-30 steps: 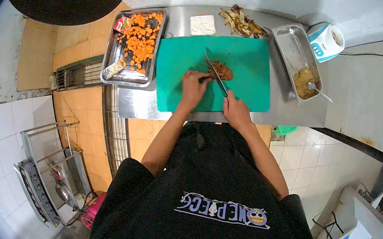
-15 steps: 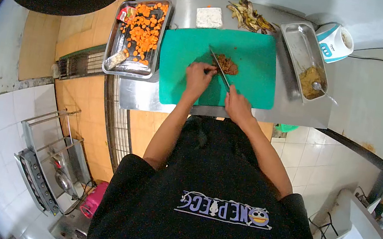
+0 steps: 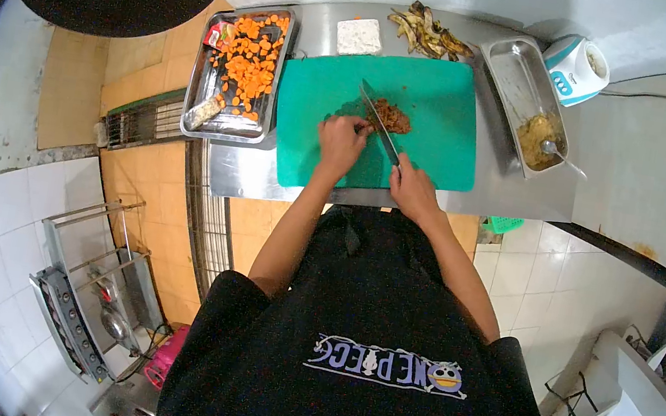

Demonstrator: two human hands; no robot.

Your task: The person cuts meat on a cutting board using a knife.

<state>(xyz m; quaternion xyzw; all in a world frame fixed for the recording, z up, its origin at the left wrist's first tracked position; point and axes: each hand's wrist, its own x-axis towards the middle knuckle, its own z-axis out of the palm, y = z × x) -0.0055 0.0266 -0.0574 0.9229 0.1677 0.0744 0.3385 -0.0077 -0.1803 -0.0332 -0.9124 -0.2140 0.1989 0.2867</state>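
A green cutting board (image 3: 434,167) lies on the metal table, with a small heap of brown chopped food (image 3: 394,117) near its middle. My right hand (image 3: 412,187) is closed round the handle of a knife (image 3: 380,122), whose blade points away and to the left along the heap's left side. Just left of the blade, my left hand (image 3: 341,142) rests on the board with its fingers pinched together; whatever they hold is too small to make out.
Left of the board, a metal tray (image 3: 227,137) holds orange carrot pieces. Behind the board are a white block (image 3: 359,37) and dark peels (image 3: 430,33). A metal pan (image 3: 503,61) with mash and a spoon stands right, near a white-blue appliance (image 3: 575,71).
The view has shifted slightly. Both hands stay in nearly the same places on the board, and the knife remains in my right hand beside the heap.
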